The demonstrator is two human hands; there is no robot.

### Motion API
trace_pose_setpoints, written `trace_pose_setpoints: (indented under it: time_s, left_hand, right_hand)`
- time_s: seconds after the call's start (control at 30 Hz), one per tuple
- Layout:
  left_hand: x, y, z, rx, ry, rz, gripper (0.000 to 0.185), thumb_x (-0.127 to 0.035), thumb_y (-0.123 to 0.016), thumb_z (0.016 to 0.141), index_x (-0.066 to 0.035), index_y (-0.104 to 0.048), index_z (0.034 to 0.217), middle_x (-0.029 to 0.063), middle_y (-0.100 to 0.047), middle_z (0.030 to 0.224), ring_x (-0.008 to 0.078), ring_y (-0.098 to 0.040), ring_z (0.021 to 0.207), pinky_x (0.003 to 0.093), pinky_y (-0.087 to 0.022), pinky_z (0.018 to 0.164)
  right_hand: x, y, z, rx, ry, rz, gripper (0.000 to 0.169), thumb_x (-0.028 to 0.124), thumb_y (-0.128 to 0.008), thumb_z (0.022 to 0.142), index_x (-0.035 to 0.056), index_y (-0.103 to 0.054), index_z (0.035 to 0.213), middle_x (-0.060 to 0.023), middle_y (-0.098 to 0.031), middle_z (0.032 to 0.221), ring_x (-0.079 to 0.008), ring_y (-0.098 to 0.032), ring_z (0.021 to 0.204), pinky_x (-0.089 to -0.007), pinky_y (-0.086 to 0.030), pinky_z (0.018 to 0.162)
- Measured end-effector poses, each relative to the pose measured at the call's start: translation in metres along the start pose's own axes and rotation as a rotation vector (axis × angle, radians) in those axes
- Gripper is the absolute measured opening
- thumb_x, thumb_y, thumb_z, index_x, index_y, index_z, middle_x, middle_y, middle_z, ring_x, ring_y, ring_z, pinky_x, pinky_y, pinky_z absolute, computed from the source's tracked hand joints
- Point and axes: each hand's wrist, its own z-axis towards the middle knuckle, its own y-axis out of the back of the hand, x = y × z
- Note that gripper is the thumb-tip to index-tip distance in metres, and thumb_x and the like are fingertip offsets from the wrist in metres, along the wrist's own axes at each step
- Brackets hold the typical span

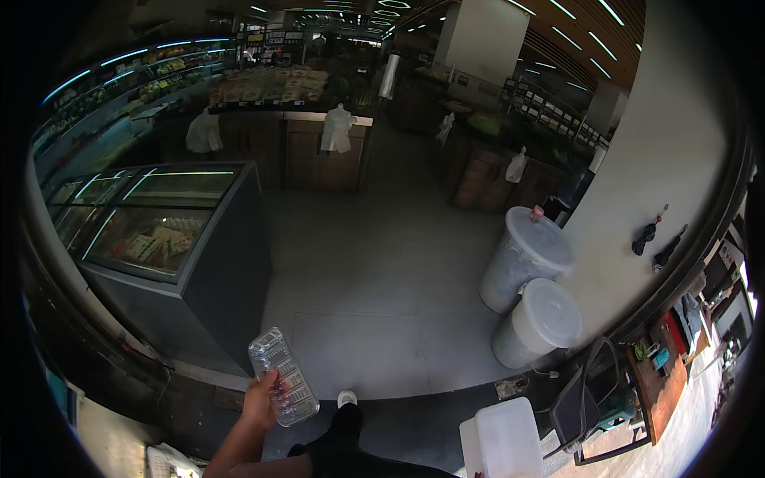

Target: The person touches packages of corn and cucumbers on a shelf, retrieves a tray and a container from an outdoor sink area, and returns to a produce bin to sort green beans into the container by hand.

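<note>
A clear ribbed plastic food tray (284, 379) is in my left hand (258, 400), held by its left long edge and tilted upright over the floor. My thumb lies across its near face, and a reddish patch shows through the plastic. At the bottom of the view, right of my legs, are white plastic boxes or lids (508, 436), one overlapping the other. A small skin-coloured sliver at their lower edge may be a fingertip of my right hand (479, 475). The rest of that hand is out of view, so its grip is hidden.
A glass-topped chest freezer (227, 239) stands to the left. Two lidded plastic bins (544, 316) stand by the right wall. A chair (577, 400) and wooden table (657, 394) are at lower right. Produce counters (323, 155) lie ahead, beyond a dark doorway sill (412, 409).
</note>
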Motion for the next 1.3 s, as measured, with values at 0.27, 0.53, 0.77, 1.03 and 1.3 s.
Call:
trace_pose_setpoints:
  time_s: [0.27, 0.53, 0.77, 1.03, 1.3]
  left_hand:
    - [-0.039, -0.149, 0.246, 0.024, -0.037, -0.004, 0.016, -0.023, -0.053, 0.086, -0.007, -0.053, 0.083, 0.0022, -0.054, 0.071, 0.0136, -0.054, 0.063, 0.0286, -0.046, 0.057]
    - [-0.058, -0.342, 0.487, 0.274, 0.090, 0.180, 0.020, -0.026, -0.057, 0.085, -0.006, -0.055, 0.081, 0.0046, -0.056, 0.071, 0.0142, -0.055, 0.061, 0.0289, -0.048, 0.058]
    - [-0.111, -0.406, 0.700, -0.016, -0.037, 0.176, 0.018, -0.023, -0.050, 0.087, -0.006, -0.054, 0.084, 0.0046, -0.055, 0.072, 0.0151, -0.055, 0.065, 0.0308, -0.047, 0.058]
    - [-0.160, -0.420, 0.919, -0.191, -0.269, -0.023, 0.019, -0.021, -0.050, 0.084, -0.006, -0.052, 0.096, 0.0045, -0.057, 0.079, 0.0187, -0.057, 0.067, 0.0329, -0.048, 0.057]
    - [-0.234, -0.566, 1.241, -0.123, -0.188, 0.107, 0.016, -0.023, -0.053, 0.084, -0.008, -0.052, 0.090, 0.0029, -0.055, 0.076, 0.0143, -0.054, 0.064, 0.0290, -0.045, 0.054]
  right_hand:
    - [0.262, -0.107, 0.219, -0.121, -0.484, 1.336, 0.041, 0.022, -0.045, 0.070, -0.0003, -0.050, 0.105, -0.0255, -0.061, 0.085, -0.0300, -0.058, 0.052, -0.0264, -0.047, 0.038]
    - [0.459, -0.207, 0.339, -0.376, -0.329, 1.230, 0.008, 0.009, -0.052, 0.066, 0.0053, -0.047, 0.070, -0.0073, -0.054, 0.064, -0.0200, -0.053, 0.048, -0.0261, -0.046, 0.041]
    - [0.708, -0.354, 0.502, -0.327, -0.313, 1.143, 0.010, 0.008, -0.053, 0.066, 0.0012, -0.049, 0.073, -0.0121, -0.054, 0.071, -0.0247, -0.056, 0.056, -0.0331, -0.051, 0.046]
    - [0.987, -0.564, 0.684, 0.172, -0.383, 1.112, 0.013, 0.004, -0.051, 0.071, 0.0051, -0.048, 0.083, -0.0097, -0.054, 0.077, -0.0250, -0.057, 0.061, -0.0324, -0.051, 0.050]
    - [1.204, -0.660, 0.797, 0.072, -0.317, 1.079, 0.012, 0.005, -0.052, 0.068, 0.0050, -0.047, 0.078, -0.0075, -0.053, 0.072, -0.0194, -0.054, 0.057, -0.0249, -0.050, 0.049]
